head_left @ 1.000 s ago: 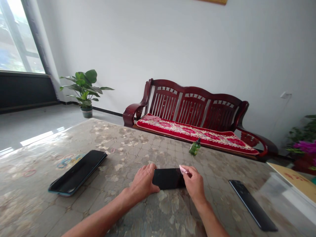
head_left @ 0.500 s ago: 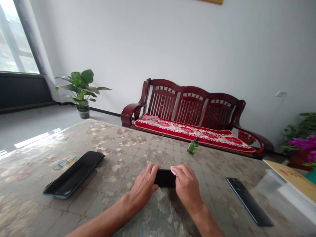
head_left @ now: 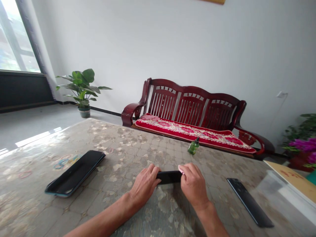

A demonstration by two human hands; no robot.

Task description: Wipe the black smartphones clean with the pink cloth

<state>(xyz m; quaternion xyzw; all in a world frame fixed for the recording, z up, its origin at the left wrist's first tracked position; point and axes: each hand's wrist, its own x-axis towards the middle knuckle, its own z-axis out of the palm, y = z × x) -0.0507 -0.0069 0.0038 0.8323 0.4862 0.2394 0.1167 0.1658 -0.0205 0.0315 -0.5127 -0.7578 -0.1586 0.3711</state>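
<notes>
A black phone (head_left: 170,177) is held sideways above the table, its dark face looking narrow from this angle. My left hand (head_left: 145,182) grips its left end, fingers over the top edge and thumb below. At the other end my right hand (head_left: 194,184) is closed, pinching a small pale pink piece that looks like cloth (head_left: 181,170) against the phone's upper right corner. Most of that piece is hidden by the fingers. Past the hands stands a small green bottle (head_left: 193,146) with a dark top.
On the left, a larger dark phone-like device (head_left: 75,174) lies by several coloured rubber bands (head_left: 64,161). Another dark phone (head_left: 250,202) lies to the right, near a clear box and a yellowish board (head_left: 291,179). A red wooden bench (head_left: 190,105) stands behind the patterned table (head_left: 118,210).
My right hand has slid rightward with the pink piece, toward the phone's right end. The phone has tilted and now shows a thinner, longer dark strip. My left hand stays on its left end.
</notes>
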